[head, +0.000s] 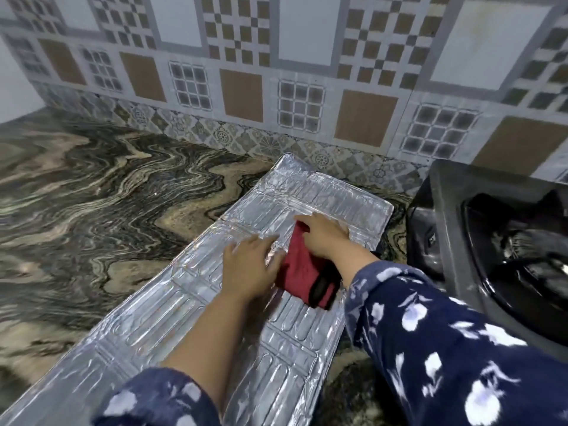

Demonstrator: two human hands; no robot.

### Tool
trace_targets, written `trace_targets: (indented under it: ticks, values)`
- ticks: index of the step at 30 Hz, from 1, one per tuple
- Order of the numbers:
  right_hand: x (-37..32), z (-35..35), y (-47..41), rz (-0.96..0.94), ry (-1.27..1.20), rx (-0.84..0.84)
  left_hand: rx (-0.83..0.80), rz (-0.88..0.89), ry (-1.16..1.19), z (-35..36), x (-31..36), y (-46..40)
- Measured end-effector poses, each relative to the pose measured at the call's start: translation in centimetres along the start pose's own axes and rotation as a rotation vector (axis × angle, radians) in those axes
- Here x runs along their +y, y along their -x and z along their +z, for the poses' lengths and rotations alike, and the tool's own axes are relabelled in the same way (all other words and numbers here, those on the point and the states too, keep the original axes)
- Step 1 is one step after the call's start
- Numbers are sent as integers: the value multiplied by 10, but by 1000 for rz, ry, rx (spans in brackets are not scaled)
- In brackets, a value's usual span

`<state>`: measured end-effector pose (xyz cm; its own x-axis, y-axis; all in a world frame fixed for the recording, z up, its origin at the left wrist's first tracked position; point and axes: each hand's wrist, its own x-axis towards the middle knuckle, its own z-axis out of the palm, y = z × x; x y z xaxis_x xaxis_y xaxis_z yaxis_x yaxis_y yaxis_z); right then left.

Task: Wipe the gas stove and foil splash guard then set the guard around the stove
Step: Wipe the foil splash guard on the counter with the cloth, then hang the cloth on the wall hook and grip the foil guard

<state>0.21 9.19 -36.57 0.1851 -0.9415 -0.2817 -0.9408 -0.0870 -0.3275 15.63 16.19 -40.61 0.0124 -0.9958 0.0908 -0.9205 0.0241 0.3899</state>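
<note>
Foil splash guard (190,309) lies flat on the marbled counter (92,195) just left of the black gas stove (491,241), left hand (249,262) spread open on it, right hand (322,235) pressing a red cloth (302,272) flat with open fingers.

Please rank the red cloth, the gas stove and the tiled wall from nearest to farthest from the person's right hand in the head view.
From the right hand:
1. Red cloth, directly under the hand.
2. Gas stove, off to its right.
3. Tiled wall, behind the counter.
</note>
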Motion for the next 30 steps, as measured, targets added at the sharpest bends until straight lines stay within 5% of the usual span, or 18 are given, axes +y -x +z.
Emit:
trace_targets:
  ticks: [5, 10, 18, 30]
  values:
    - [9, 5, -3, 4, -51, 90, -24, -35, -44, 6, 25, 10]
    - [8, -12, 11, -25, -265, 135, -59, -54, 238, -9, 28, 7]
    - [-13, -96, 44, 1, -604, 417, 123, 71, 310, -95, 55, -35]
    - [-3, -326, 78, -214, -310, 876, 447, 492, 184, -268, 210, -143]
